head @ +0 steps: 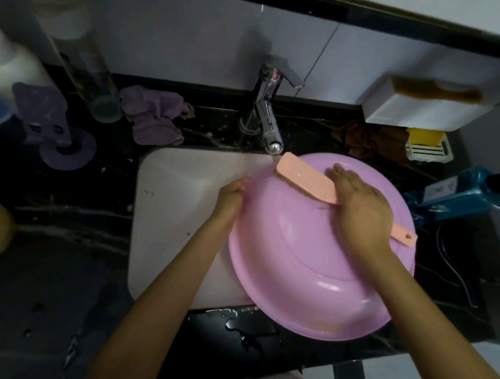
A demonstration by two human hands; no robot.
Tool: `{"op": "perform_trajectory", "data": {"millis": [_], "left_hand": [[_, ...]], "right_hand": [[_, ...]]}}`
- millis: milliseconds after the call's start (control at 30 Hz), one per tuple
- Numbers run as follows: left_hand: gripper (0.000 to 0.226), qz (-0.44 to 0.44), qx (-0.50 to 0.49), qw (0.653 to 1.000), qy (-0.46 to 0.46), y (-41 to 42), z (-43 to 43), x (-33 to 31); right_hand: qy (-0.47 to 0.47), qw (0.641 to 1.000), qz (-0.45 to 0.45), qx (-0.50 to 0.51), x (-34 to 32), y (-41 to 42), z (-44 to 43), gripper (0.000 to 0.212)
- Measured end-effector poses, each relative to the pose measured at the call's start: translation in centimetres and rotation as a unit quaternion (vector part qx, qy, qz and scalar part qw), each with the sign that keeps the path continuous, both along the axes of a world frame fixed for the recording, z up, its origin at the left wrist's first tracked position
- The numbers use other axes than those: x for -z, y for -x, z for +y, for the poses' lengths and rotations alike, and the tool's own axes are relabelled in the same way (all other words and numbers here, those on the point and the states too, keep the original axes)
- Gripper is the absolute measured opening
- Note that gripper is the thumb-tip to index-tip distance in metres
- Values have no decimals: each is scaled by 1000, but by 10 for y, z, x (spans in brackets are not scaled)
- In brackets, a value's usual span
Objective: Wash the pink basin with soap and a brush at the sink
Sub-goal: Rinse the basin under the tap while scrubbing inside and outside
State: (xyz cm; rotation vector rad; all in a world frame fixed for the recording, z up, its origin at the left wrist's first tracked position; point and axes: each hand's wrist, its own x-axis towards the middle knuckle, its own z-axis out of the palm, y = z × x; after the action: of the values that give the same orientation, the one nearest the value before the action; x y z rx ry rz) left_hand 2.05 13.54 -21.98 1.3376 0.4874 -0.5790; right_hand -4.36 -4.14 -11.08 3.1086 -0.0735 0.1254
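Black veined stone counter, wet in patches near its front edge, dim light. White rectangular sink is set into it; all positions below are referenced to this sink.

Pink round plastic basin: over the sink's right half, tilted, overhanging the sink's right and front edges. The side facing the camera shows a raised ring.

Left hand: above the sink's middle, at the basin's upper-left rim. Fingers curled over the rim, grasping it.

Right hand: over the basin, right of the sink. It clasps a pale pink flat long-handled plastic brush, with the handle running under the palm and the fingers reaching forward along the back of the head. Thumb hidden. The brush head lies against the basin near its far rim; the handle end sticks out past the wrist.

Chrome tap: behind the sink, spout ending just above the brush tip.

Blue pump bottle with a black nozzle: lying on its side right of the sink, just beside the basin.

Crumpled purple cloth: behind the sink's left corner.

Crumpled brown cloth: behind the sink's right side, touching the basin's far rim or just behind it; cannot tell which.

Yellow bar in a white slotted dish: right of the brown cloth.
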Motion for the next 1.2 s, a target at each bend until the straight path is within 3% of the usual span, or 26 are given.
{"op": "perform_trajectory", "data": {"millis": [133, 200, 300, 400, 533, 633, 733, 833, 933, 1100, 1200], "left_hand": [[32, -12, 16, 999, -32, -1, -3, -7], [33, -51, 52, 994, -81, 4, -6, -13], [44, -99, 99, 988, -65, 17, -19, -32], [40, -172, 135, 970, -103, 13, -29, -49], [36, -83, 79, 993, 31, 7, -17, -37], [50, -1, 29, 999, -22, 38, -13, -23], [49, -45, 36, 996, -61, 61, -16, -30], [44, -101, 32, 994, -41, 43, -16, -35], [46, -49, 31, 998, -26, 26, -15, -35], [24, -114, 93, 976, -161, 47, 28, -23], [20, -90, 88, 965, -232, 57, 45, 1]], "right_hand": [[0, 1000, -12, 9, 3, -1, 5, 53], [8, 1000, -19, 23, 4, 0, 7, 50], [5, 999, -19, 35, 4, 2, 10, 48], [6, 999, -10, 41, 4, 0, 12, 52], [25, 998, 6, 55, 2, -5, 17, 55], [31, 998, 9, 61, 3, -6, 20, 55], [10, 997, 18, 79, 6, -5, 15, 52], [3, 995, 31, 95, 10, -2, 13, 52], [20, 996, 25, 83, 11, -6, 16, 49], [27, 994, 54, 92, 9, -9, 19, 49], [22, 993, 65, 97, 6, -4, 17, 51]]}}
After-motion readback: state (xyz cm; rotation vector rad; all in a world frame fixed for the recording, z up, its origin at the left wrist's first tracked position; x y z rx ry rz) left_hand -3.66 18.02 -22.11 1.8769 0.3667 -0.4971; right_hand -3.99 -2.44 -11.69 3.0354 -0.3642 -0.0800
